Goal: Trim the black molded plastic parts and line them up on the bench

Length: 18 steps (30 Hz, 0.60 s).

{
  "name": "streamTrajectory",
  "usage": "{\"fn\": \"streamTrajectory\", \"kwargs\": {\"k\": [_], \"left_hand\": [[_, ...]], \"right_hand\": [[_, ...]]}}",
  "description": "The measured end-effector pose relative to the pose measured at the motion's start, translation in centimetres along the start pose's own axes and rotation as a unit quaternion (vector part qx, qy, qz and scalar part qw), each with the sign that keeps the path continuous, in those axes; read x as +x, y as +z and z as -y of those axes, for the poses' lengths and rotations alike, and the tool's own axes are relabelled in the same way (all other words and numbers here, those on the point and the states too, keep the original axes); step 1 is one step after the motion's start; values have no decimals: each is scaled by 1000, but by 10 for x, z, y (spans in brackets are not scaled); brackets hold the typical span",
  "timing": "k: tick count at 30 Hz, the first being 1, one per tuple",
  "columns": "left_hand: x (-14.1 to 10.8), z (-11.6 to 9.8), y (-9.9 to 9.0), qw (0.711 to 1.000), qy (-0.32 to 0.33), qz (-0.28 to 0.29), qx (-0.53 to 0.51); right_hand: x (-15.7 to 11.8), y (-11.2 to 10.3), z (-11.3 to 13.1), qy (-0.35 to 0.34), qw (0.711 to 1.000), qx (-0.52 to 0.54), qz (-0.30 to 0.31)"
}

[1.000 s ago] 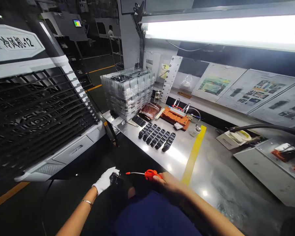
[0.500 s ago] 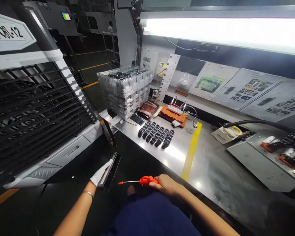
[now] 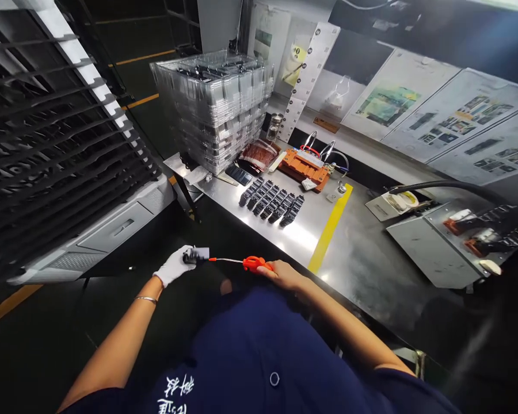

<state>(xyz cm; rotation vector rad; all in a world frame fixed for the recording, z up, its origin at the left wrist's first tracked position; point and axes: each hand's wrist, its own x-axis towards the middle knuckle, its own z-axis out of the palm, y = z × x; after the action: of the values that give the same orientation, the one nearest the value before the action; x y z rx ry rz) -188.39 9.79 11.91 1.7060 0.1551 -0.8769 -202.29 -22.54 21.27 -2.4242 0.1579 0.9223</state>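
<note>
My left hand [image 3: 173, 267], in a white glove, grips a black part [image 3: 198, 255] over the dark floor in front of the bench. The part is turned partly end-on and blurred, so its shape is hard to make out. My bare right hand [image 3: 287, 275] is wrapped round a red air blow gun [image 3: 252, 264]. Its thin metal nozzle points left, and the red tip sits right beside the black part; whether they touch I cannot tell. Several black parts [image 3: 271, 199] lie in a row on the metal bench [image 3: 285, 236].
Stacked clear plastic trays [image 3: 218, 109] stand at the bench's left end. Behind the row are an orange fixture [image 3: 304, 167] and a phone [image 3: 239, 173]. Yellow tape [image 3: 331, 230] crosses the bench. A grey machine [image 3: 435, 247] stands right; a large slatted cooler [image 3: 82, 172] is at left.
My left hand has turned the black part from a long slanted view to a nearly end-on one. The blow gun's tip is now closer to it. The camera has tilted down.
</note>
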Motion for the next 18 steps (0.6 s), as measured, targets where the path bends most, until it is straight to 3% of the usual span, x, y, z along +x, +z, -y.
{"fn": "streamTrajectory", "kwargs": {"k": [5,8,12,18], "left_hand": [[-1,4,-4,999,24,-30,17],[5,4,-4,994,10,-112,9],[19,0,9,979,-21,-200,41],[29,-14,32,970,-25,-209,125]], "right_hand": [[0,2,3,25,999,-31,9],[-1,11,10,19,998,-57,15],[-1,24,23,-13,991,-128,27],[1,29,26,10,988,-156,15]]}}
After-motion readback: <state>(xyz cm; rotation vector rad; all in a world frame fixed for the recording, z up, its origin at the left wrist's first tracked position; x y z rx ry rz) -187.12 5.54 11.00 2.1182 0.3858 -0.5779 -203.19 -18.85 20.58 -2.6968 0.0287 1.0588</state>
